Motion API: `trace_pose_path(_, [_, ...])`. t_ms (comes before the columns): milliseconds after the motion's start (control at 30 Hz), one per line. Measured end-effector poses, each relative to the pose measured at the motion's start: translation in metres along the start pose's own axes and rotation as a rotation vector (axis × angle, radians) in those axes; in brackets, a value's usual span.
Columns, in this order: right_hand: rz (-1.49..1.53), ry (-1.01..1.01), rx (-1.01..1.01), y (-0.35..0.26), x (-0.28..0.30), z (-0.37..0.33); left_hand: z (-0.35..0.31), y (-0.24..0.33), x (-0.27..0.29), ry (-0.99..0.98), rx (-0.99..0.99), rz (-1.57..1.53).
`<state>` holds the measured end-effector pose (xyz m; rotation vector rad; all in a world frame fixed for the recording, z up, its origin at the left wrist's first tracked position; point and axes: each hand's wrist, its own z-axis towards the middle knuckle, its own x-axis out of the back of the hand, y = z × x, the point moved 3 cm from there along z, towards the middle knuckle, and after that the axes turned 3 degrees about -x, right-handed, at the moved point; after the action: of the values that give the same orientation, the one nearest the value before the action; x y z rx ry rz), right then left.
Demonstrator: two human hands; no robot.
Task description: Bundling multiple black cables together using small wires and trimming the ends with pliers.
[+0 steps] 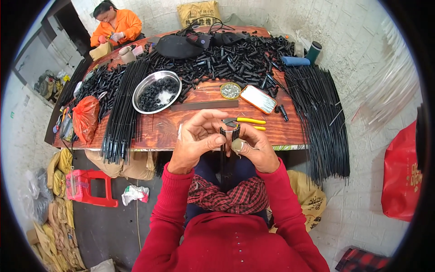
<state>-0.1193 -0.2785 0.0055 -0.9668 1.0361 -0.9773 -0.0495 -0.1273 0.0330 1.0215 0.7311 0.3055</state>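
Observation:
My left hand [199,138] pinches the top of a slim black rod [223,154] that hangs down over my lap. My right hand [256,147], its thumb wrapped in a pale covering, grips a short black piece [236,132] beside it. A thin bright strand, perhaps wire, spans the gap between the two tops. Just beyond my fingers lie pliers with yellow handles [252,121] on the wooden table. Behind them are a round tin of small metal bits [230,90] and an orange-rimmed tray of thin pale pins [258,99].
A steel bowl of black rings [157,73] stands left of a flat dark bar [205,105]. Bundles of black rods [317,118] overhang the table's right edge, others the left. Black tubular parts [226,63] heap behind. A co-worker in orange [121,26] sits far left; a red stool [97,188] stands below.

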Motion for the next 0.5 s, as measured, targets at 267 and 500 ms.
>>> trace_pose_path(267, [0.255, 0.129, 0.005, 0.008, 0.003, 0.006, 0.003, 0.002, -0.003, 0.049, -0.058, 0.119])
trace_pose_path(500, [0.523, 0.091, -0.009, 0.004, 0.001, 0.006, 0.006, 0.011, -0.014, 0.051, -0.057, 0.169])
